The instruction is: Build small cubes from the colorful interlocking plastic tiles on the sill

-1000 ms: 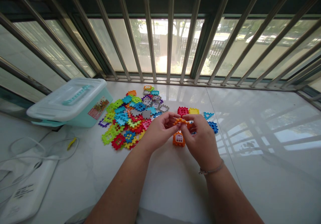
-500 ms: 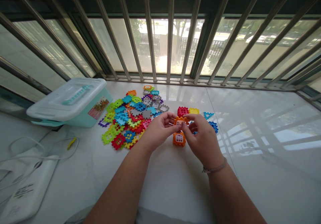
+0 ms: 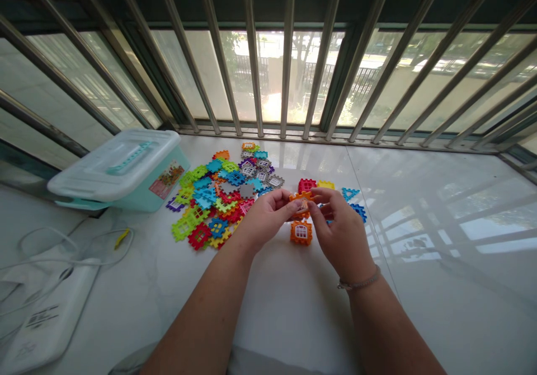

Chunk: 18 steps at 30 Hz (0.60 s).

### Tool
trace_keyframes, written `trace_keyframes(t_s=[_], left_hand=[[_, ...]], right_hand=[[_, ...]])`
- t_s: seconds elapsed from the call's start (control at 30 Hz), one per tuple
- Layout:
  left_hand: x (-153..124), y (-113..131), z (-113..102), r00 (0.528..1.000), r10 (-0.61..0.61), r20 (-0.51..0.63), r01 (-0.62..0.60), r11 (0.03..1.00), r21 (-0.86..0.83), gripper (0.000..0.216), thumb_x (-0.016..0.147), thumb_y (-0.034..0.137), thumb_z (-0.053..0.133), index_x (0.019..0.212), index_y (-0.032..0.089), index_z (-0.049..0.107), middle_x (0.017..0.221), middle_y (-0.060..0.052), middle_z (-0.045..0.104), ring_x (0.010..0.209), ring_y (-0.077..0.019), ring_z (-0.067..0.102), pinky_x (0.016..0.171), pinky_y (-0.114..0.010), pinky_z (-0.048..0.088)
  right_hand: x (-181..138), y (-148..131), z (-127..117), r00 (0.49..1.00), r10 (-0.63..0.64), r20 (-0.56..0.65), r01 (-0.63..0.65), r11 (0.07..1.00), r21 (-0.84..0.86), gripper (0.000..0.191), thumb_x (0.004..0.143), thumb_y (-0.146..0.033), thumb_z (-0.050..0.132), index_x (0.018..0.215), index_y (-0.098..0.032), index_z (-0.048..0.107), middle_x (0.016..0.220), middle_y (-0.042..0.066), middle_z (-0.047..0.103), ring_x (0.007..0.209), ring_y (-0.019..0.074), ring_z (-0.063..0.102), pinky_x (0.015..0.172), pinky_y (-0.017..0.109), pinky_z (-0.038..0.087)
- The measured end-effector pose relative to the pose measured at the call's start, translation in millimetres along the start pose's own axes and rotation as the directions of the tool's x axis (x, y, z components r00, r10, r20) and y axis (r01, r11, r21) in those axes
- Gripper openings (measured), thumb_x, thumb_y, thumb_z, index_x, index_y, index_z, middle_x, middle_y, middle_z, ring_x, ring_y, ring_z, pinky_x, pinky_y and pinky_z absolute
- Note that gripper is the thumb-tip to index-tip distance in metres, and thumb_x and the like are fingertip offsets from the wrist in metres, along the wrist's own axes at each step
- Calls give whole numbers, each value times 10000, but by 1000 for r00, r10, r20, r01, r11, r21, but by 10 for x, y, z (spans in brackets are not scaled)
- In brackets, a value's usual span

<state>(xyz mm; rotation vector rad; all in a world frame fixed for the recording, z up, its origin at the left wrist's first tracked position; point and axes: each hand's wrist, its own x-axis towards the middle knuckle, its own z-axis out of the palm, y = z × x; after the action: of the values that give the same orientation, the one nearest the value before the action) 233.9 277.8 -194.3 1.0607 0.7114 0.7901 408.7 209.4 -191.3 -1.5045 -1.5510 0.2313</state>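
Left edge of frame: a white power strip (image 3: 50, 322) lies at lower left with a white cable (image 3: 50, 262) looped beside it; above them stands a teal storage box (image 3: 145, 193) with a white lid (image 3: 115, 165) and a picture label.

Centre left: a loose heap of multicoloured plastic interlocking tiles (image 3: 213, 196) lies on the white marble ledge (image 3: 419, 285), just beside the left hand.

Left hand: the left hand (image 3: 266, 218) has its grip pressed together, pinching the left side of the orange tile (image 3: 300, 202).

Held thing: the orange tile is raised above the ledge at frame centre, between both hands and partly hidden by the fingers.

Below it: an orange tile cube (image 3: 301, 233) with a white window stands on the ledge, just under the hands.

Right hand: the right hand (image 3: 342, 232), with a thin bracelet (image 3: 358, 281) at the wrist, pinches the orange tile's right side.

Right of the hands: a red tile (image 3: 307, 185), a yellow tile (image 3: 325, 185), a teal triangle tile (image 3: 350, 193) and a blue tile (image 3: 358, 212) lie apart from the heap.

Top of frame: steel window bars (image 3: 287, 56) run across the glass.
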Motion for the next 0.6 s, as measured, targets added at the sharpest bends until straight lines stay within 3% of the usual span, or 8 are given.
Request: trace_keyframes(t_s=[0.27,0.6], left_hand=[[-29,5,-30,996,-45,79,31,986,165,416,833,511,931,996,159,780,973,-55,769,868,-153,699,792,-270,530],[-11,-1,-13,995,-98,14,97,994,46,450,751,424,1001,971,148,721,923,-54,774,853,-172,759,847,-320,607]], right_hand=[[12,23,-23,996,-83,-43,81,996,-41,185,1102,-277,580,1196,-246,737,1116,69,779,944,225,731,863,381,604],[-4,-24,-35,996,-37,-86,31,997,-76,174,1103,-306,584,1189,-259,728,1072,60,802,814,211,736,791,365,617]])
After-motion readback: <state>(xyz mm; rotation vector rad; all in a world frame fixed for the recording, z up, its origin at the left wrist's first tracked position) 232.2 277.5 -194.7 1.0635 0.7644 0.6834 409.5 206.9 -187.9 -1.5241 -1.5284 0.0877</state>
